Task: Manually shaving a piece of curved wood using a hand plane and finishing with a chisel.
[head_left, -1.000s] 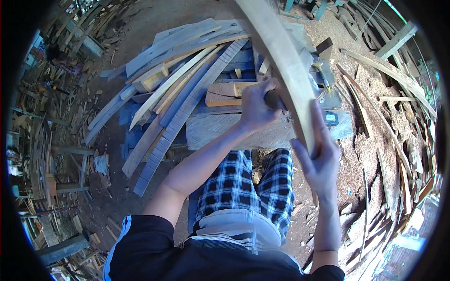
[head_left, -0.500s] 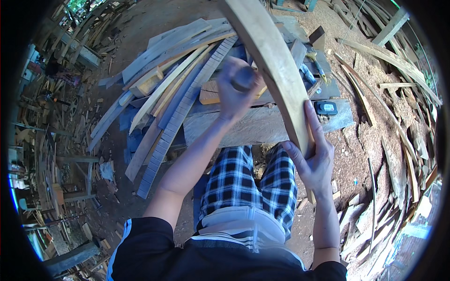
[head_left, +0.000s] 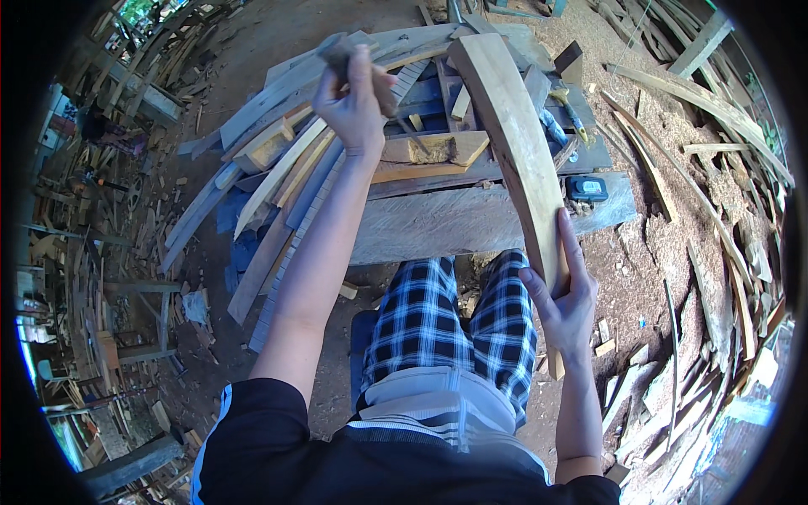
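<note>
Two bare hands are at work over a rough plank bench (head_left: pixel 471 223) heaped with boards. Right hand (head_left: pixel 566 303) grips a long curved plank (head_left: pixel 518 147) near its lower end, fingers wrapped round the plank's right edge and thumb on its left edge; the plank slants up from beside the right knee, over the bench's near edge, to its far side. Left hand (head_left: pixel 353 101) is raised above the bench's far left part, fingers clenched on a dark tool (head_left: pixel 341 50) whose end sticks out above the fist; what kind of tool it is cannot be told. Under that hand a pale wooden block (head_left: pixel 429 151) lies across the boards. A small black tape measure (head_left: pixel 587 188) sits near the bench's right end, just beside the plank. Grey slats (head_left: pixel 278 181) fan off the bench's left edge toward the ground. Checked shorts (head_left: pixel 454 320) cover the knees at the near edge.
</note>
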`<state>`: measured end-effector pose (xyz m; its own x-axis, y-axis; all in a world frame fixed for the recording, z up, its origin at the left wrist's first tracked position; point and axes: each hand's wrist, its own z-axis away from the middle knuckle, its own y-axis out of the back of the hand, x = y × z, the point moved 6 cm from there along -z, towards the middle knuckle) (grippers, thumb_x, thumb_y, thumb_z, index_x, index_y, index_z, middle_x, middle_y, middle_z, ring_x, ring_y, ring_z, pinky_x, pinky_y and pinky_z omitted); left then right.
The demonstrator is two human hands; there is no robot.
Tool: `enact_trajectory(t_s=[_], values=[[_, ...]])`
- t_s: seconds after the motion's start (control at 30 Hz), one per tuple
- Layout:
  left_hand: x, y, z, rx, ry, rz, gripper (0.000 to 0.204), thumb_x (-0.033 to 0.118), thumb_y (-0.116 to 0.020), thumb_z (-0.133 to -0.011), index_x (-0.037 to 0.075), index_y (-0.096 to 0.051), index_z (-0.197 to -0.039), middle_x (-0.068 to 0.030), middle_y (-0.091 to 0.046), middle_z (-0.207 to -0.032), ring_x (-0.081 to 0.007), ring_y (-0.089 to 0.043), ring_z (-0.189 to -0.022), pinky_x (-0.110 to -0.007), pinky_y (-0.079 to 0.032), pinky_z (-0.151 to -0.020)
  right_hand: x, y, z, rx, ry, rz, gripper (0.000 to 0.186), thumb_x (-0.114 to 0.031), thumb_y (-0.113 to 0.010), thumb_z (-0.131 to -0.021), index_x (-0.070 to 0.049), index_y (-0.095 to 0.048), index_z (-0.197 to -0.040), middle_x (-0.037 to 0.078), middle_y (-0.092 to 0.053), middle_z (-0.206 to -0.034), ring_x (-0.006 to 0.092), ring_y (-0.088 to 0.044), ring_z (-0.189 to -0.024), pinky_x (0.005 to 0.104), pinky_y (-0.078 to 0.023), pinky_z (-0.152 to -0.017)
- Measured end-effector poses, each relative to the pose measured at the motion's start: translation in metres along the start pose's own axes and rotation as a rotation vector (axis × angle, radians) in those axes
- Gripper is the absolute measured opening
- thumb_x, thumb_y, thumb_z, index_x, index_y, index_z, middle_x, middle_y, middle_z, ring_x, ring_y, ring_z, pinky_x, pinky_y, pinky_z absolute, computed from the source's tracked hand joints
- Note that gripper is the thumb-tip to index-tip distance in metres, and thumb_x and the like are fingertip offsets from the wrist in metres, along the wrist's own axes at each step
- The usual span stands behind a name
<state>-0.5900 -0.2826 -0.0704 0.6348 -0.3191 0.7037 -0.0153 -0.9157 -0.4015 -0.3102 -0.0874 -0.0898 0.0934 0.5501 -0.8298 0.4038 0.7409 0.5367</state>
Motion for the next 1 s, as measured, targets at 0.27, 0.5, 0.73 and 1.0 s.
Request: enact_trajectory(t_s=[0.27,0.5,0.73,1.0], values=[[-0.009,-0.018,0.006,-0.097,0.068,0.091,0.034,0.037,-0.047,-0.105,0.004,-0.054,-0.106,-0.0025,-0.054,-0.068,-0.0104,-0.050,-0.052,-0.027,-0.048,-0.051,-0.004,-0.001,0.000,0.034,0.117,0.043,0.083,-0.025,-0.081,-0.079,-0.016,-0.040,-0.151,0.018,-0.069,-0.119,0.0256,-0.073,-0.095,0.0369,-0.058,-0.080],[-0.016,-0.009,0.010,-0.074,0.127,0.070,0.034,0.039,-0.047,-0.104,0.008,-0.049,-0.090,-0.0018,-0.049,-0.061,-0.0088,-0.045,-0.045,-0.024,-0.039,-0.043,0.001,-0.007,-0.002,-0.036,0.033,0.028,0.084,-0.024,-0.081,-0.078,-0.017,-0.040,-0.151,0.019,-0.067,-0.122,0.0261,-0.072,-0.096,0.0364,-0.058,-0.080],[-0.012,-0.017,0.020,-0.136,0.028,-0.026,0.023,0.022,-0.062,-0.099,0.007,-0.049,-0.087,0.0012,-0.050,-0.061,-0.0056,-0.047,-0.046,-0.022,-0.040,-0.042,-0.006,-0.017,-0.025,-0.057,0.053,-0.021,0.084,-0.028,-0.080,-0.078,-0.017,-0.040,-0.151,0.019,-0.066,-0.124,0.0269,-0.071,-0.100,0.0385,-0.058,-0.084],[-0.002,-0.026,0.040,-0.178,-0.142,-0.361,0.028,0.019,-0.078,-0.086,-0.001,-0.060,-0.094,-0.0068,-0.066,-0.076,-0.0158,-0.062,-0.065,-0.029,-0.049,-0.063,-0.116,0.005,-0.091,0.200,0.782,-0.247,0.079,-0.027,-0.072,-0.086,-0.001,-0.035,-0.150,0.025,-0.060,-0.126,0.0256,-0.071,-0.086,0.0346,-0.061,-0.070]])
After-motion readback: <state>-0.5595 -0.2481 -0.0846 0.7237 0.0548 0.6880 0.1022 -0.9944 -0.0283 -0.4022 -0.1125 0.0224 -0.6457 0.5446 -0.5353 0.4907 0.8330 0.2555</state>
